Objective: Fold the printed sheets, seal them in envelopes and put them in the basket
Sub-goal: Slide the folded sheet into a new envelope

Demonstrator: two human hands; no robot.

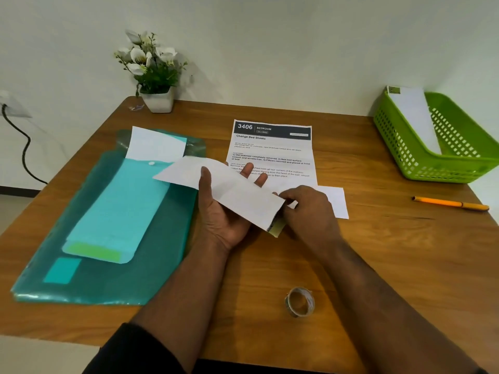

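Observation:
A long white envelope lies across my left hand, thumb on top and fingers underneath. My right hand pinches the envelope's near right end, where a dark and yellowish flap edge shows. Behind it a printed sheet headed "3406 Bedroom" lies flat on the table. A small piece of white paper sits under my right hand. The green basket at the far right holds one white envelope leaning against its back wall.
A teal plastic folder with more envelopes and a white sheet covers the table's left. A tape roll sits near the front edge. An orange pen lies at the right. A potted white flower stands at the back.

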